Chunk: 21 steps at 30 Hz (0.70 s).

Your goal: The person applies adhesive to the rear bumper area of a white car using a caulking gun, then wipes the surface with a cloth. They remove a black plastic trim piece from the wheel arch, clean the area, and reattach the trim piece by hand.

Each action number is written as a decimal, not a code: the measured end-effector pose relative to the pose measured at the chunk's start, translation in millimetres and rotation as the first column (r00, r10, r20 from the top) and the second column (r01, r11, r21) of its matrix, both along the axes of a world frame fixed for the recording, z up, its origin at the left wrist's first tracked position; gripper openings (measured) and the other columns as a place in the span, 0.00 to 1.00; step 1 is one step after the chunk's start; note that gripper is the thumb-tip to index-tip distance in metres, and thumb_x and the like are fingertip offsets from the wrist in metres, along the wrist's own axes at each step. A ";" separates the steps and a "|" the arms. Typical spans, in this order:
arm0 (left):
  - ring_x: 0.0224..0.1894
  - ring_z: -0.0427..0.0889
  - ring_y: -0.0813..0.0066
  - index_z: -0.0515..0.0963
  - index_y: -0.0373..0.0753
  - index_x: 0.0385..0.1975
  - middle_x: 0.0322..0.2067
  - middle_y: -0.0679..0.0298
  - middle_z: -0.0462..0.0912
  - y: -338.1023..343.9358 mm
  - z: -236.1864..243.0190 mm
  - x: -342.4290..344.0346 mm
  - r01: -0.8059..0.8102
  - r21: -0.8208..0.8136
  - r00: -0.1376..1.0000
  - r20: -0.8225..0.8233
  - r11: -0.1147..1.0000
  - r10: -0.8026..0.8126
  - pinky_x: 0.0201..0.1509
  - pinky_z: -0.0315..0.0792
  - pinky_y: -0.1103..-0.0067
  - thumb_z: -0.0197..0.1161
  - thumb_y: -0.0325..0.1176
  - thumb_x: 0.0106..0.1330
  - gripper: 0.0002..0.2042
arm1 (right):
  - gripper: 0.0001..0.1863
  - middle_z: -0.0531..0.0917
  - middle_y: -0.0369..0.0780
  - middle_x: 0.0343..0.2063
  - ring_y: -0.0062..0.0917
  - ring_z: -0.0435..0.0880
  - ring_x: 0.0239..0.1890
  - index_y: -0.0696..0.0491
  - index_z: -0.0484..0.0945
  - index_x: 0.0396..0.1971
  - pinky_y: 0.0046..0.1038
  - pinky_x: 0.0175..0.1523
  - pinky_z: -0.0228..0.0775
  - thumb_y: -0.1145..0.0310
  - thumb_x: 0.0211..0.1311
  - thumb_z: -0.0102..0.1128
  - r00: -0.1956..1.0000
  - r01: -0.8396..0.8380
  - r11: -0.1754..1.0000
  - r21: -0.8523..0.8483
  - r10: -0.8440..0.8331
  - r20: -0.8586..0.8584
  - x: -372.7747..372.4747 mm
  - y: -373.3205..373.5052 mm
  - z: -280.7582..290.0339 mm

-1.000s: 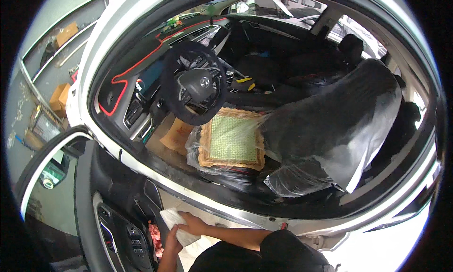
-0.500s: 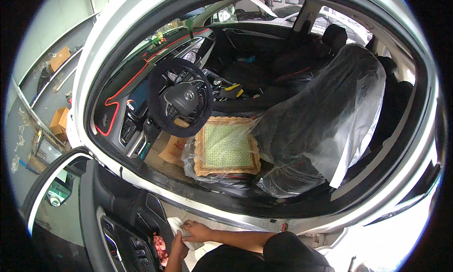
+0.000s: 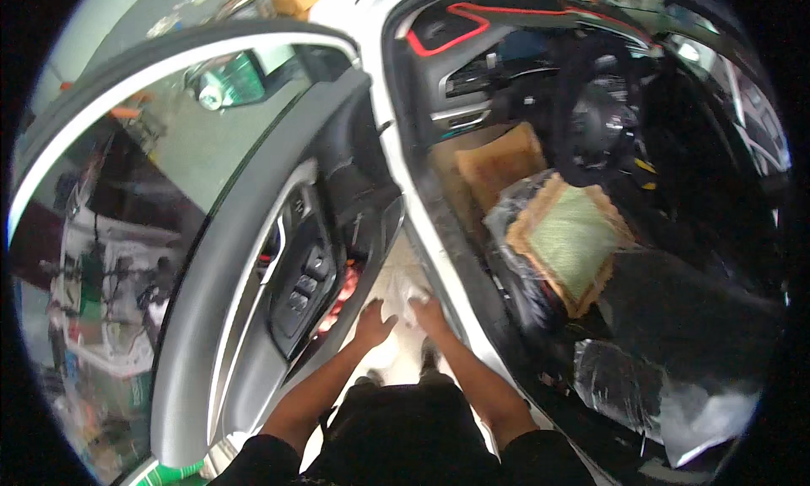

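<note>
A white cloth (image 3: 403,294) sits low in the gap between the open car door and the car body, bunched against the white door sill (image 3: 439,258). Your right hand (image 3: 429,314) rests on it from below, its fingers curled over the near edge of the cloth and pressing it toward the sill. Your left hand (image 3: 374,321) is just beside it on the left, touching the cloth's other edge; its fingers are spread, thumb out to the side, and they hold nothing else. Both forearms come up from the bottom of the picture, bare below dark short sleeves.

To the left of your left hand stands the open door's inner panel (image 3: 245,317), grey and black, with a cluster of window switches (image 3: 305,277) on the armrest and something red showing in the door pocket (image 3: 342,288) close to your fingers. Above it, the door window (image 3: 126,199) reflects a cluttered workshop.

To the right of the sill lies the driver's seat (image 3: 675,317), wrapped in clear plastic, with a green woven cushion (image 3: 574,241) edged in tan on top. Beyond it are the black steering wheel (image 3: 603,115) and a dark dashboard mat trimmed in red (image 3: 456,30).
</note>
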<state>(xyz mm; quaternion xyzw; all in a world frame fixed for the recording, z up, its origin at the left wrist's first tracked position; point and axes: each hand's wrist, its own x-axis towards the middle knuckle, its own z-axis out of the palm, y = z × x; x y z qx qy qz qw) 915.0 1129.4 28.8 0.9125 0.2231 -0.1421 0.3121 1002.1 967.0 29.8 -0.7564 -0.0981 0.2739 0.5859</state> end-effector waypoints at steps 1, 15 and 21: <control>0.70 0.56 0.53 0.61 0.36 0.65 0.69 0.56 0.58 8.9 4.0 -0.5 0.101 0.227 0.995 -0.040 0.969 -0.094 0.70 0.55 0.57 0.58 0.44 0.64 0.32 | 0.19 0.81 0.44 0.36 0.29 0.82 0.35 0.58 0.74 0.49 0.31 0.28 0.78 0.65 0.59 0.58 0.970 0.184 0.973 0.137 -0.157 -0.184 8.1 12.9 21.6; 0.58 0.70 0.45 0.52 0.38 0.69 0.55 0.45 0.72 94.3 -76.7 -27.4 -0.015 0.349 1.000 -0.001 0.937 0.017 0.61 0.64 0.55 0.58 0.32 0.60 0.36 | 0.22 0.83 0.52 0.33 0.49 0.84 0.37 0.60 0.70 0.41 0.46 0.39 0.76 0.56 0.57 0.58 0.967 0.241 0.889 -0.389 -0.256 0.014 -4.2 220.7 -67.9; 0.68 0.59 0.47 0.55 0.34 0.68 0.65 0.47 0.62 76.0 -75.6 -63.8 0.118 0.504 0.992 -0.101 0.855 -0.078 0.69 0.53 0.51 0.59 0.42 0.62 0.36 | 0.28 0.80 0.52 0.44 0.45 0.81 0.49 0.58 0.66 0.54 0.43 0.54 0.71 0.54 0.60 0.53 0.965 -0.078 0.914 -0.398 -0.031 -0.261 13.9 235.6 -81.9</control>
